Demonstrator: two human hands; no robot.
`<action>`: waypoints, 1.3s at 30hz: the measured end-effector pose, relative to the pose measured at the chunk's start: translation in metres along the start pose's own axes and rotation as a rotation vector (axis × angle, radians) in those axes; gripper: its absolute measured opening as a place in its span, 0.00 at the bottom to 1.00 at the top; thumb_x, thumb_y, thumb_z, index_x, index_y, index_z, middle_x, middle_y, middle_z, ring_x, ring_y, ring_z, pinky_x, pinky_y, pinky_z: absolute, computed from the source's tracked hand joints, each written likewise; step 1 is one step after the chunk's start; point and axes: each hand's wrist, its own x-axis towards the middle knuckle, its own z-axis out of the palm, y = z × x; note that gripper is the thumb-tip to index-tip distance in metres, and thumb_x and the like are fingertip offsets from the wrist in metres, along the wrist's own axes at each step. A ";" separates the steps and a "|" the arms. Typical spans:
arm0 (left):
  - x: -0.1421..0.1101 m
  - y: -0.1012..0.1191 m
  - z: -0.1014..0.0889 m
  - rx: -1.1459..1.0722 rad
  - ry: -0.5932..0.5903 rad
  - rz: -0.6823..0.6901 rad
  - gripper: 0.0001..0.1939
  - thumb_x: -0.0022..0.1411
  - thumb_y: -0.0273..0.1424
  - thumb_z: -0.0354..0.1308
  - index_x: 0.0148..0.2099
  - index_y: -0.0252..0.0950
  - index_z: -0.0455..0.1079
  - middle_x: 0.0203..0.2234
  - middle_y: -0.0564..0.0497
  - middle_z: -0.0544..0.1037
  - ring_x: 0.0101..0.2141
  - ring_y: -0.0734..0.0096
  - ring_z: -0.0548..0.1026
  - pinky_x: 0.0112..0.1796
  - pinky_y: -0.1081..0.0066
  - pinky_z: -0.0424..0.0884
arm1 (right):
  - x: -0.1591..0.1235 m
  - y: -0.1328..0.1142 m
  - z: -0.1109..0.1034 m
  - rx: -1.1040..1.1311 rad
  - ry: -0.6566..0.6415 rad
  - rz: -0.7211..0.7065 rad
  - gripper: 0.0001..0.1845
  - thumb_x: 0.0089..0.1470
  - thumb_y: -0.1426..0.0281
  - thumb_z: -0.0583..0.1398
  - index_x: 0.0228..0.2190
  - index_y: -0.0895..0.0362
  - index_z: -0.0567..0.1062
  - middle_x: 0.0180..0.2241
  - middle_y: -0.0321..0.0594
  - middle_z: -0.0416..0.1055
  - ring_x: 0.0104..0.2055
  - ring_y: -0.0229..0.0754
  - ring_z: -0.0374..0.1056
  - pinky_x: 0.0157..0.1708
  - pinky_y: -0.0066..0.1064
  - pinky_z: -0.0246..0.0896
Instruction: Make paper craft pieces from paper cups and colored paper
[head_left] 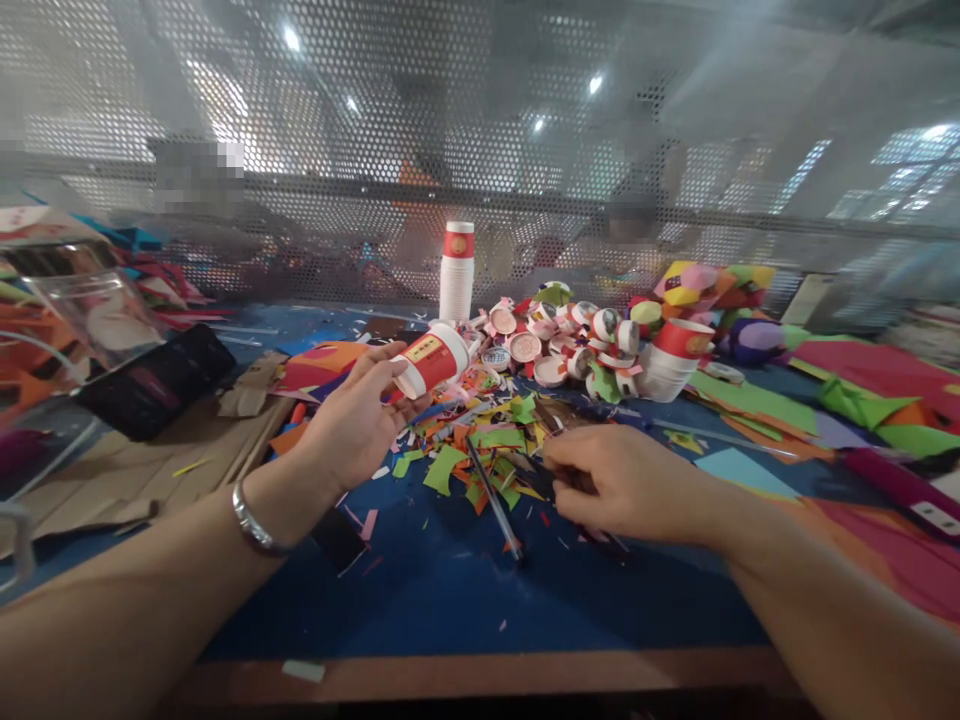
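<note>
My left hand (352, 415) is closed round a red and white paper cup (433, 358), held on its side above the blue table (420, 590). A silver bangle sits on that wrist. My right hand (622, 480) rests low on the table with its fingers curled over a dark thing, possibly scissors (544, 478), though most of it is hidden. Between the hands lie a dark pen-like stick (495, 500) and a heap of green, yellow and pink paper scraps (487, 450).
A tall stack of paper cups (457, 270) stands at the back, by a pile of cut cup pieces (555, 345) and a tilted cup stack (671, 360). Coloured paper sheets (862, 400) lie right, cardboard (135, 470) and a black pouch (157, 378) left. Perforated mesh (480, 150) walls the far side.
</note>
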 end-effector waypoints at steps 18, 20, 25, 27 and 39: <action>-0.031 -0.018 0.014 0.019 -0.252 -0.319 0.10 0.66 0.23 0.53 0.42 0.28 0.76 0.41 0.37 0.81 0.37 0.61 0.80 0.38 0.63 0.80 | 0.017 -0.006 0.024 0.628 0.356 0.048 0.16 0.65 0.61 0.56 0.27 0.54 0.62 0.25 0.31 0.55 0.27 0.35 0.53 0.26 0.29 0.50; -0.037 -0.017 0.019 0.005 -0.233 -0.334 0.11 0.68 0.24 0.51 0.41 0.29 0.75 0.40 0.39 0.80 0.35 0.63 0.79 0.35 0.64 0.81 | 0.019 -0.009 0.026 0.633 0.349 0.048 0.14 0.65 0.62 0.56 0.28 0.54 0.63 0.25 0.30 0.56 0.26 0.35 0.53 0.25 0.29 0.50; -0.045 -0.014 0.025 -0.095 -0.134 -0.318 0.13 0.65 0.20 0.50 0.31 0.29 0.73 0.31 0.45 0.77 0.30 0.72 0.75 0.39 0.69 0.81 | 0.023 -0.018 0.032 0.571 0.368 -0.023 0.12 0.65 0.65 0.57 0.29 0.55 0.65 0.26 0.31 0.59 0.27 0.35 0.54 0.27 0.30 0.52; -0.044 -0.013 0.024 -0.125 -0.157 -0.314 0.12 0.64 0.21 0.50 0.31 0.30 0.73 0.30 0.45 0.76 0.30 0.71 0.76 0.40 0.69 0.80 | 0.024 -0.019 0.035 0.618 0.375 -0.029 0.12 0.66 0.63 0.57 0.31 0.55 0.67 0.26 0.32 0.60 0.28 0.35 0.56 0.27 0.29 0.54; -0.050 -0.002 0.029 -0.265 -0.144 -0.376 0.12 0.65 0.26 0.48 0.42 0.32 0.73 0.24 0.48 0.74 0.27 0.70 0.75 0.43 0.67 0.80 | 0.027 -0.035 0.039 1.164 0.340 -0.033 0.14 0.67 0.55 0.56 0.37 0.53 0.66 0.29 0.34 0.70 0.29 0.36 0.67 0.30 0.30 0.67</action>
